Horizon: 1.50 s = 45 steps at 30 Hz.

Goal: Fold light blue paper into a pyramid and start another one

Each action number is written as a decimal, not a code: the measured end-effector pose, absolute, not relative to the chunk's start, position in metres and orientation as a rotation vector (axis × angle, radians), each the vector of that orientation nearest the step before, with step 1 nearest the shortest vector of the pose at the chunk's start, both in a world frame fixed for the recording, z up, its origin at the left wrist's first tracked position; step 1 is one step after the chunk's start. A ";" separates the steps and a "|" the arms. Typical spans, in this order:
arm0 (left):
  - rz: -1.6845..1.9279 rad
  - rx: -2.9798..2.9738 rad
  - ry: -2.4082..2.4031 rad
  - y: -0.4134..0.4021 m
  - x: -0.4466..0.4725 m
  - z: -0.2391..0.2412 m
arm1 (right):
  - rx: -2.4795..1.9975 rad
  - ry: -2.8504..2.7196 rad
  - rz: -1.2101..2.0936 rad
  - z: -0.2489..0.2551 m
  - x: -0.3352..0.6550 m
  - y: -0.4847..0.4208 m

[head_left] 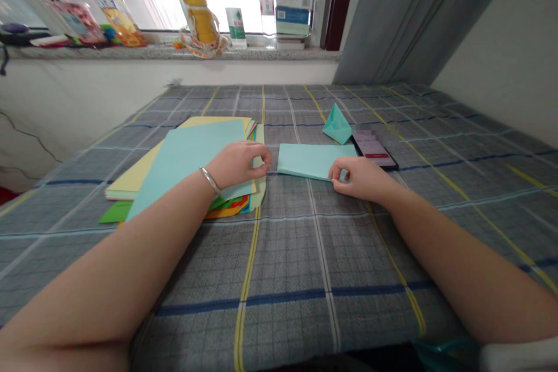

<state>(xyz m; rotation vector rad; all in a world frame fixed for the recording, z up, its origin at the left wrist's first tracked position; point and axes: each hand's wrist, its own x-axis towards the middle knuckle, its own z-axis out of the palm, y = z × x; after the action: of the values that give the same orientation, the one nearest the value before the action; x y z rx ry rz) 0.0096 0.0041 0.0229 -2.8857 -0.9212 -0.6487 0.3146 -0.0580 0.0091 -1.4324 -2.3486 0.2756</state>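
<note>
A folded sheet of light turquoise paper (314, 158) lies flat on the checked cloth in front of me. My right hand (360, 177) pinches its near right corner between thumb and fingers. To the left of that paper, my left hand (242, 164) is curled with thumb and forefinger together, and nothing shows between them. It hovers over the right side of a stack of coloured paper, whose top sheet (192, 154) is pale turquoise. Just behind the folded paper stands a small turquoise folded-paper pyramid shape (337, 124).
Right of the folded paper lies a phone (375, 150) with its screen lit. Checked cloth (288, 256) covers the surface. On the window sill stand a juice bottle (111, 3), a yellow bottle (201, 18), a white-green tube (236, 28) and stacked boxes (293, 14).
</note>
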 end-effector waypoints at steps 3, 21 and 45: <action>-0.689 -2.904 -0.928 -0.001 0.015 0.023 | -1.387 -2.388 0.295 0.008 0.316 -0.057; -0.172 -2.819 -0.677 -0.028 0.056 0.009 | -1.300 -2.701 -0.068 0.016 0.306 -0.065; 0.015 -2.759 -0.978 -0.031 0.049 0.027 | -1.512 -2.631 0.065 0.030 0.351 -0.053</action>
<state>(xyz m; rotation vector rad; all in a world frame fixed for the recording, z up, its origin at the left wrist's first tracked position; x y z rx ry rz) 0.0491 -0.0305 0.0265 -2.7591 -0.9781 0.0154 0.3507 -0.0529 0.0301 -1.5115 -2.6306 0.0647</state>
